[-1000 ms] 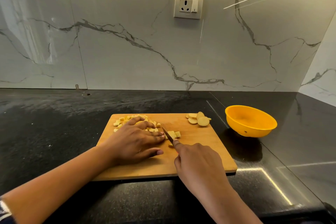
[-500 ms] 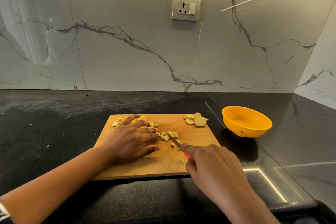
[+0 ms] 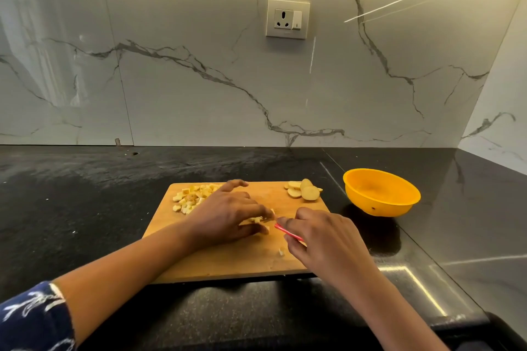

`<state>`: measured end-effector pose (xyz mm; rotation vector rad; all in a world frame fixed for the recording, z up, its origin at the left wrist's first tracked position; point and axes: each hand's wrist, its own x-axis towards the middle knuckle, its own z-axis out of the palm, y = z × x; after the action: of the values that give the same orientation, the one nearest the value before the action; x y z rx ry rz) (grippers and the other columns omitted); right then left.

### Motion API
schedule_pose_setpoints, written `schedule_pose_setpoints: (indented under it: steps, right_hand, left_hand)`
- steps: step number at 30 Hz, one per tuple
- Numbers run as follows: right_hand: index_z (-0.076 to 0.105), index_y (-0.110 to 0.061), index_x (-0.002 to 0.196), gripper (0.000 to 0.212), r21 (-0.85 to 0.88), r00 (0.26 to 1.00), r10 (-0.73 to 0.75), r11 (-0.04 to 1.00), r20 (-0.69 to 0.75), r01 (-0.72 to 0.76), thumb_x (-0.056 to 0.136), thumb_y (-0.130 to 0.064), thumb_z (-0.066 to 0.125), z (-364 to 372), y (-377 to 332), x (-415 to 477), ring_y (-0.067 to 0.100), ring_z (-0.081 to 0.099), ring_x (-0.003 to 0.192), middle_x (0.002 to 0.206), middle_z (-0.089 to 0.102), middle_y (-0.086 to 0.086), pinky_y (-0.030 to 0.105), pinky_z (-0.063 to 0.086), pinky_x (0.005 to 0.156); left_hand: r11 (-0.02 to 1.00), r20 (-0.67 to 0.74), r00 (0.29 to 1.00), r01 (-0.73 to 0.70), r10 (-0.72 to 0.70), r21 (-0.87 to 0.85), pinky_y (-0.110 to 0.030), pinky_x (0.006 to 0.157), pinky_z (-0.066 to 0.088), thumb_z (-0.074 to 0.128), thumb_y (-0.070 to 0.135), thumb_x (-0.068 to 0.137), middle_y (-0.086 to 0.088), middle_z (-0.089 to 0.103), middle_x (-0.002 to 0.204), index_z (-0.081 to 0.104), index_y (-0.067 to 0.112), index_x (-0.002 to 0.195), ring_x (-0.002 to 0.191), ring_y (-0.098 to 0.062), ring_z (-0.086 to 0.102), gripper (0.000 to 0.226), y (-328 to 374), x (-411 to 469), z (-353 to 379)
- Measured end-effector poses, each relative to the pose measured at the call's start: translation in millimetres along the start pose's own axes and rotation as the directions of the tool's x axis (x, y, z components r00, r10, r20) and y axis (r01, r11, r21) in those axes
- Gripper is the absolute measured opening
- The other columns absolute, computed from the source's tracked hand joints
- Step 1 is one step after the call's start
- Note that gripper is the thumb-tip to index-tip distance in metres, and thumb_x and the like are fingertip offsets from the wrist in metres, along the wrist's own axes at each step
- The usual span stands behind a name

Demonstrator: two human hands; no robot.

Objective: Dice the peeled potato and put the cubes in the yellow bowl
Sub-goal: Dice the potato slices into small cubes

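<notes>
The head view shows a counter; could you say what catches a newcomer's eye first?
Two hands meet over the board: the left hand holds potato pieces, the right hand grips a red-handled knife. A yellow bowl sits empty to the board's right; cubes crowd its far-left corner.

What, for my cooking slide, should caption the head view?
Left hand holds potato pieces on the cutting board; right hand grips a knife.

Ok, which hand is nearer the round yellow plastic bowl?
Right. The right hand is just left of the yellow bowl; the left hand lies farther left, over the wooden cutting board's middle.
</notes>
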<state>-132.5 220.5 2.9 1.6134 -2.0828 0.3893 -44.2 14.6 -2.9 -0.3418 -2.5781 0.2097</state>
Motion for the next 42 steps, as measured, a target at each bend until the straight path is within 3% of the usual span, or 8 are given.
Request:
schedule_pose_setpoints:
  steps: [8, 11, 17, 20, 24, 32, 38, 42]
  right_hand:
    - [0.056, -0.04, 0.13, 0.035, 0.087, 0.993, 0.108, 0.99, 0.051, -0.113, 0.095, -0.042, 0.051, -6, 21, 4, 0.004, 0.052, 0.085, 0.101, 0.061, -0.012, 0.011, 0.024, 0.054]
    - [0.056, -0.041, 0.129, 0.035, 0.084, 0.98, 0.18, 0.979, 0.091, -0.187, 0.095, -0.044, 0.05, 2, 27, 6, 0.005, 0.055, 0.096, 0.105, 0.06, -0.014, 0.015, 0.031, 0.062]
    - [0.057, -0.035, 0.13, 0.037, 0.077, 0.925, 0.379, 0.922, 0.018, -0.38, 0.094, -0.041, 0.054, 13, 30, 6, 0.006, 0.056, 0.098, 0.11, 0.062, -0.013, 0.014, 0.035, 0.065]
    - [0.058, -0.032, 0.129, 0.036, 0.07, 0.888, 0.458, 0.888, -0.035, -0.455, 0.094, -0.039, 0.054, 15, 34, 6, 0.006, 0.056, 0.093, 0.106, 0.063, -0.01, 0.016, 0.033, 0.063]
    - [0.058, -0.029, 0.13, 0.037, 0.075, 0.857, 0.514, 0.856, -0.039, -0.511, 0.094, -0.038, 0.054, 15, 38, 6, 0.008, 0.057, 0.093, 0.105, 0.063, -0.007, 0.019, 0.041, 0.071]
    - [0.059, -0.03, 0.128, 0.035, 0.085, 0.858, 0.513, 0.856, -0.015, -0.511, 0.095, -0.037, 0.053, 16, 35, 7, 0.009, 0.058, 0.092, 0.102, 0.063, -0.007, 0.022, 0.044, 0.073]
    - [0.058, -0.028, 0.13, 0.037, 0.079, 0.85, 0.528, 0.847, -0.002, -0.526, 0.095, -0.038, 0.054, 15, 34, 7, 0.008, 0.058, 0.093, 0.106, 0.064, -0.007, 0.02, 0.046, 0.075]
    - [0.058, -0.028, 0.13, 0.037, 0.062, 0.848, 0.53, 0.847, -0.004, -0.528, 0.095, -0.038, 0.054, 16, 37, 8, 0.009, 0.058, 0.097, 0.108, 0.064, -0.007, 0.022, 0.048, 0.079]
  left_hand:
    - [0.989, -0.028, 0.989, 0.143, -0.144, -0.031, -0.042, 0.098, 0.04, 0.042, 0.053, 0.087, 0.016, 0.072, 0.089, 0.071, 0.032, 0.095, 0.084, -0.004, 0.067, 0.036, -32, -12, 1]
    - [0.985, -0.011, 0.985, 0.174, -0.174, -0.005, -0.049, 0.096, 0.045, 0.055, 0.045, 0.088, 0.012, 0.073, 0.093, 0.071, 0.031, 0.101, 0.087, -0.009, 0.068, 0.025, -40, -19, 2]
    - [0.992, -0.135, 0.986, 0.09, -0.102, -0.09, -0.034, 0.1, 0.034, 0.036, 0.059, 0.092, 0.013, 0.068, 0.11, 0.066, 0.03, 0.112, 0.106, -0.006, 0.059, 0.046, -15, -5, -6]
    - [0.983, 0.068, 0.996, -0.041, 0.054, -0.178, -0.029, 0.103, 0.031, 0.04, 0.062, 0.089, 0.015, 0.058, 0.128, 0.059, 0.033, 0.123, 0.117, -0.004, 0.051, 0.048, 19, 16, -3]
    - [0.987, 0.336, 0.94, 0.108, -0.062, -0.119, -0.037, 0.115, 0.019, 0.038, 0.054, 0.094, 0.013, 0.052, 0.134, 0.054, 0.033, 0.125, 0.123, -0.004, 0.045, 0.041, 24, 36, 9]
    - [0.971, 0.147, 0.96, 0.236, -0.24, 0.043, -0.037, 0.116, 0.005, 0.055, 0.034, 0.093, 0.006, 0.068, 0.1, 0.068, 0.024, 0.099, 0.097, -0.01, 0.062, 0.018, -28, 17, 3]
    - [0.859, -0.03, 0.859, 0.512, -0.511, 0.028, -0.05, 0.11, 0.03, 0.06, 0.034, 0.088, 0.005, 0.071, 0.093, 0.07, 0.023, 0.093, 0.083, -0.01, 0.063, 0.016, -57, -4, -14]
    - [0.897, -0.033, 0.9, 0.429, -0.435, -0.111, -0.038, 0.095, 0.045, 0.055, 0.048, 0.086, 0.006, 0.07, 0.096, 0.07, 0.023, 0.098, 0.085, -0.006, 0.061, 0.031, -44, 3, -15]
